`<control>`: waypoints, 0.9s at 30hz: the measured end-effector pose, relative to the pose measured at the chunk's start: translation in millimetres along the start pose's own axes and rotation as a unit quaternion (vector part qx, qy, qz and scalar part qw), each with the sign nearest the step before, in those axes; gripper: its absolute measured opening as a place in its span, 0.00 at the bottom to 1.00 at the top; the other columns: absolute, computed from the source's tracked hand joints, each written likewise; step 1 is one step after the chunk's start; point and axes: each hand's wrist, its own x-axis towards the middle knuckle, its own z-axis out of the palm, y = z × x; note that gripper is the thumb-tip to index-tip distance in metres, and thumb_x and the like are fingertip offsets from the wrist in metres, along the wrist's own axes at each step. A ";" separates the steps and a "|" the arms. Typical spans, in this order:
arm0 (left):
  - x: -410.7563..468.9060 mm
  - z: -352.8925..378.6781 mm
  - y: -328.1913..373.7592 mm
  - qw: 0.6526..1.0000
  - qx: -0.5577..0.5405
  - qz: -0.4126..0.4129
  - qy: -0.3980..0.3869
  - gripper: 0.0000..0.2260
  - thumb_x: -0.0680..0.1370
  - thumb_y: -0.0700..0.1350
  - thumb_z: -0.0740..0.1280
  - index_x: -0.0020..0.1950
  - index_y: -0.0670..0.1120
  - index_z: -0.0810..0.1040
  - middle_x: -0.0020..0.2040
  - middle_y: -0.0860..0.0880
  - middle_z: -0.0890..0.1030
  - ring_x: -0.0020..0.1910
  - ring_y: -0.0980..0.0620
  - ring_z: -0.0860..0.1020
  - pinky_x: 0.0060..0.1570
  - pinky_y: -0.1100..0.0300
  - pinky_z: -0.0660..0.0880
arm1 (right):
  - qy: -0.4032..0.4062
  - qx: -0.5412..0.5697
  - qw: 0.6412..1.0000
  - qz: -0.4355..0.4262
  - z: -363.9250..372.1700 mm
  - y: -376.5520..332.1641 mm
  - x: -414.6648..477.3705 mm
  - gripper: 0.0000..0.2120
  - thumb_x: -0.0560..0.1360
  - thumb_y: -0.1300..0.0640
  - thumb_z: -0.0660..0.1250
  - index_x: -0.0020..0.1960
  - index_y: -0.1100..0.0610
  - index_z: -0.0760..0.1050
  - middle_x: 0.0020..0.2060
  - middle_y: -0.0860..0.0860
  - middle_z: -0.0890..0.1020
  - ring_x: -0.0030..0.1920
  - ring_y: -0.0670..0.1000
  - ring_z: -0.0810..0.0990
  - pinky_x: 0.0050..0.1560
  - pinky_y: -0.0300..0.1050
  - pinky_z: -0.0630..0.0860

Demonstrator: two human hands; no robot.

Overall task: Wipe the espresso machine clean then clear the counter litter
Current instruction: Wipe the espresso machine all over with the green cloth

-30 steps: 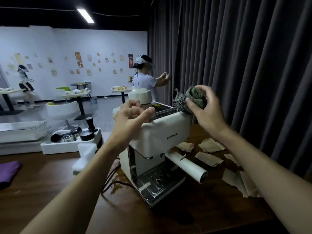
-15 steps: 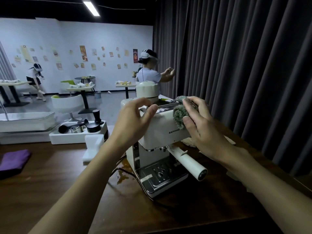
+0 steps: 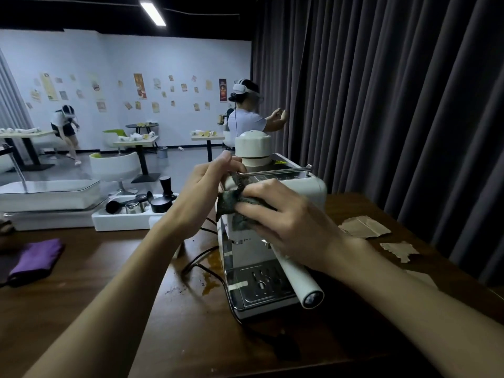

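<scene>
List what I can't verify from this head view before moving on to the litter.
- Espresso machine front panel: covered by right hand and cloth.
- Its left side: behind left hand.
- Paper scraps: some hidden behind the right forearm.
- Machine's far side: faces away.

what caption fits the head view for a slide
Right hand presses a dark cloth on the espresso machine front; left hand steadies it.
</scene>
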 end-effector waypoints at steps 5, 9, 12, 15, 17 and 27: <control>-0.1 -1.3 3.4 1.000 0.000 -0.006 -0.012 0.27 0.76 0.67 0.55 0.47 0.49 0.86 0.63 0.54 0.81 0.66 0.59 0.76 0.70 0.44 0.66 | -0.010 -0.041 0.998 0.042 -19.3 31.8 -37.3 0.14 0.77 0.61 0.66 0.59 0.67 0.78 0.56 0.62 0.79 0.56 0.61 0.77 0.58 0.55 0.74; 0.9 -0.4 2.6 1.000 -0.012 0.006 -0.014 0.25 0.76 0.66 0.56 0.45 0.51 0.86 0.65 0.50 0.80 0.68 0.56 0.75 0.73 0.39 0.62 | 0.008 -0.065 0.993 0.097 -31.8 47.5 -67.4 0.15 0.75 0.63 0.69 0.60 0.67 0.78 0.56 0.62 0.78 0.56 0.61 0.76 0.57 0.56 0.74; 3.1 0.0 0.6 0.999 -0.035 0.010 -0.015 0.24 0.75 0.65 0.58 0.43 0.51 0.86 0.66 0.47 0.80 0.68 0.55 0.75 0.73 0.38 0.62 | 0.008 -0.068 0.995 0.067 -24.9 38.0 -59.2 0.13 0.75 0.64 0.69 0.58 0.68 0.79 0.53 0.62 0.79 0.55 0.63 0.78 0.56 0.57 0.75; 4.3 -0.5 -0.8 0.998 -0.059 0.007 -0.008 0.24 0.73 0.66 0.58 0.42 0.51 0.85 0.65 0.46 0.80 0.68 0.53 0.75 0.73 0.38 0.63 | 0.005 -0.043 0.999 0.005 -8.9 17.8 -29.0 0.10 0.77 0.63 0.68 0.55 0.68 0.80 0.51 0.62 0.81 0.51 0.62 0.79 0.50 0.56 0.77; 4.5 -1.9 -2.4 0.998 -0.057 0.003 -0.007 0.24 0.73 0.67 0.58 0.42 0.51 0.85 0.66 0.47 0.80 0.68 0.51 0.76 0.72 0.36 0.64 | 0.000 -0.035 0.999 -0.041 1.0 5.5 -9.4 0.08 0.79 0.65 0.66 0.54 0.67 0.80 0.49 0.60 0.81 0.50 0.61 0.79 0.49 0.54 0.77; 7.3 -4.6 -7.4 0.999 -0.048 0.012 -0.015 0.23 0.75 0.66 0.56 0.42 0.53 0.85 0.66 0.48 0.80 0.68 0.54 0.76 0.73 0.39 0.64 | -0.065 -0.093 0.993 -0.031 -16.2 39.2 -67.6 0.09 0.77 0.67 0.68 0.57 0.66 0.79 0.53 0.63 0.80 0.53 0.62 0.78 0.50 0.55 0.78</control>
